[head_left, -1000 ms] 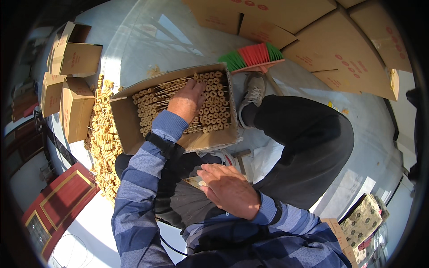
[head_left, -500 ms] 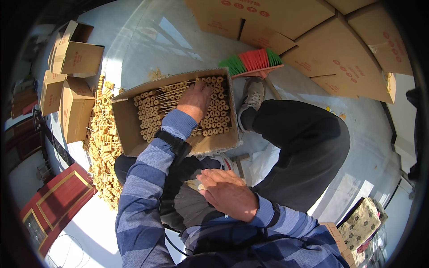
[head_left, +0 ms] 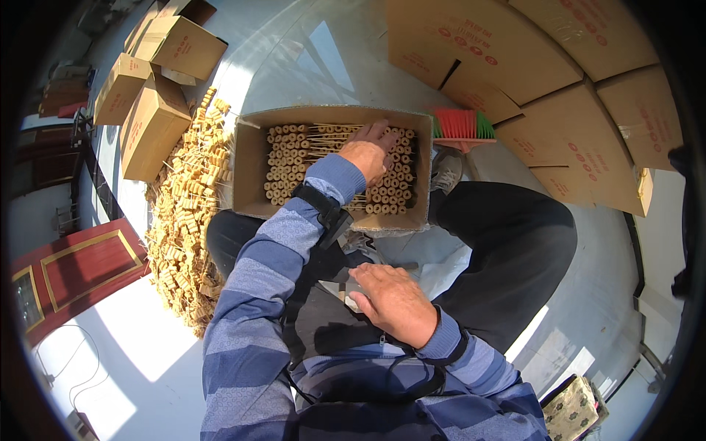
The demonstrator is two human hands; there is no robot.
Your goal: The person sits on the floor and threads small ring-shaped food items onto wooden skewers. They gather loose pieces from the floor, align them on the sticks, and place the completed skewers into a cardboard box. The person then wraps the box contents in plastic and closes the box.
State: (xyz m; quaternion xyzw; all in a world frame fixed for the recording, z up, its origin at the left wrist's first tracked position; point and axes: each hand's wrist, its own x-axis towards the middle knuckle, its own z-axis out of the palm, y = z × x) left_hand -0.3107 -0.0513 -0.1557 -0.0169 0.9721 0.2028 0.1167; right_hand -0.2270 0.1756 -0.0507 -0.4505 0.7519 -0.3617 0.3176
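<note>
In front of me, an open cardboard box (head_left: pixel 250 165) holds rows of skewers (head_left: pixel 288 158) bearing tan, ring-shaped pieces; their round ends face up along both sides, and thin sticks (head_left: pixel 331 137) run across the middle. My left hand (head_left: pixel 368 152) reaches into the box, fingers stretched over the right-hand rows and touching them near the far wall. Its palm hides whatever is underneath. Over my lap, my right hand (head_left: pixel 397 300) lies open, palm down, thumb apart from the fingers. A small pale object (head_left: pixel 346 294), partly covered, shows beside its thumb.
A long heap of loose skewers (head_left: pixel 187 228) lies left of the box. Cardboard cartons (head_left: pixel 158 121) stand behind it; larger ones (head_left: pixel 581 147) fill the far right. A red-and-green broom (head_left: pixel 462 128) lies just right of the box, near my shoe (head_left: pixel 446 170).
The whole view has shifted, so the box sits farther right and higher in the picture. My left hand stays on the right-hand rows; my right hand remains over my lap.
</note>
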